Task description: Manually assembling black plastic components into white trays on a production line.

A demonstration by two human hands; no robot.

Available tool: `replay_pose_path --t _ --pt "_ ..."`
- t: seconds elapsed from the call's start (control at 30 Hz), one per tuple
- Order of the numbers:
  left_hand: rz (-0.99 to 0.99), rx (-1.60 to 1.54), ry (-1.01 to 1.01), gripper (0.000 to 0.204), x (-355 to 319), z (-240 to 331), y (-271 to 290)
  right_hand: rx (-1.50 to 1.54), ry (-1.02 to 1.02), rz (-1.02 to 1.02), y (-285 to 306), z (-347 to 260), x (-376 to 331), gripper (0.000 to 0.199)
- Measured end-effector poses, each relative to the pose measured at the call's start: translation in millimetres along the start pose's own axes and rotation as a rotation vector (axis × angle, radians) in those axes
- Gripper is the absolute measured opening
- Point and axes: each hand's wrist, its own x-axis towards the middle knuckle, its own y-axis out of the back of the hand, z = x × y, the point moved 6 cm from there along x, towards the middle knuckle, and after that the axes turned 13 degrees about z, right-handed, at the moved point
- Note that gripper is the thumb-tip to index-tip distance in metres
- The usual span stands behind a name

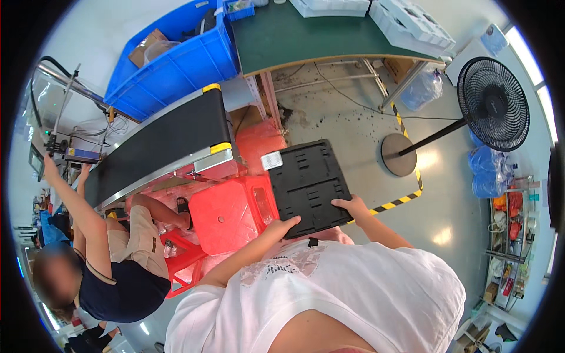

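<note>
In front of my body I hold a flat, rectangular black plastic panel point(312, 185) with moulded slots and ribs. A white label point(272, 160) sticks to its far left corner. My left hand point(283, 227) grips the near left edge, thumb on top. On the right edge, my right hand point(354, 207) is closed with its thumb over the upper face. The fingers under the panel are hidden. Just left of the panel stands a red plastic stool point(226, 217), its top bare apart from a small hole.
A black conveyor belt point(162, 138) runs on the left, where a seated co-worker point(126, 288) reaches toward a screen. Ahead stand a big blue bin point(176, 67) and a green table point(306, 38) with white foam trays. A black fan point(493, 105) and shelving point(512, 247) stand at right.
</note>
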Motion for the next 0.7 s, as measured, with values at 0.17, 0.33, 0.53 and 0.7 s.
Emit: replay_pose_path --t 0.17,0.33,0.53,0.7 --pt "0.085 0.121 -0.248 0.069 -3.7 63.5 -7.4 0.312 0.127 0.04 33.6 -24.6 0.0 0.061" --pt "-0.021 -0.384 -0.356 0.057 -19.0 68.8 -19.0 0.193 0.169 0.165 41.1 -27.8 -1.4 0.07" --pt "-0.055 -0.407 -0.16 0.055 -18.1 65.7 -22.7 0.195 0.013 0.393 41.1 23.0 -21.0 0.076" --pt "-0.061 -0.198 -0.016 0.057 -2.4 65.2 -19.6 0.394 -0.244 0.34 24.5 69.0 -43.4 0.079"
